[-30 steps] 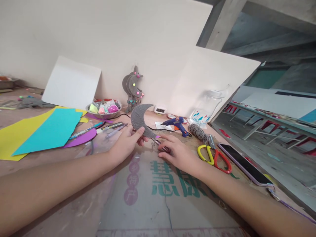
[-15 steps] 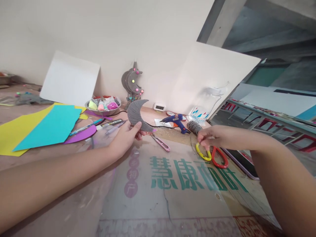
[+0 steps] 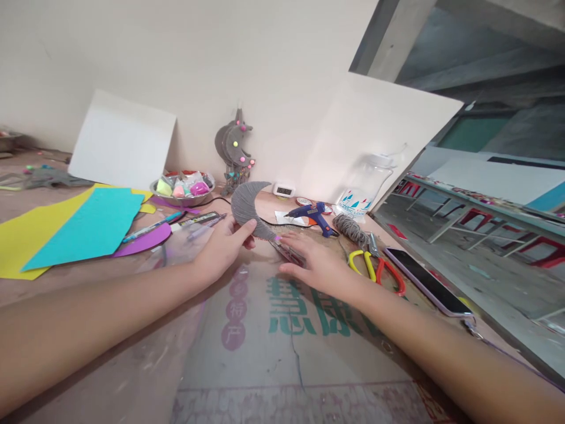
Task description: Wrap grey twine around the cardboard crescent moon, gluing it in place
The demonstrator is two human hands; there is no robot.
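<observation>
My left hand pinches a grey yarn-wrapped crescent moon by its lower part and holds it upright above the table. My right hand lies just right of it, fingers stretched over a small pink thread snipper on the table; whether it grips the snipper is unclear. A ball of grey yarn and yellow-and-red scissors lie to the right of that hand.
A blue glue gun, a clear jar, a phone, a metal bowl of coloured bits, coloured paper sheets, pens and finished moon ornaments against the wall. The table edge drops off at right.
My right hand went right to the yarn and scissors, then came back to the pink snipper beside the moon. My left hand kept holding the moon almost still.
</observation>
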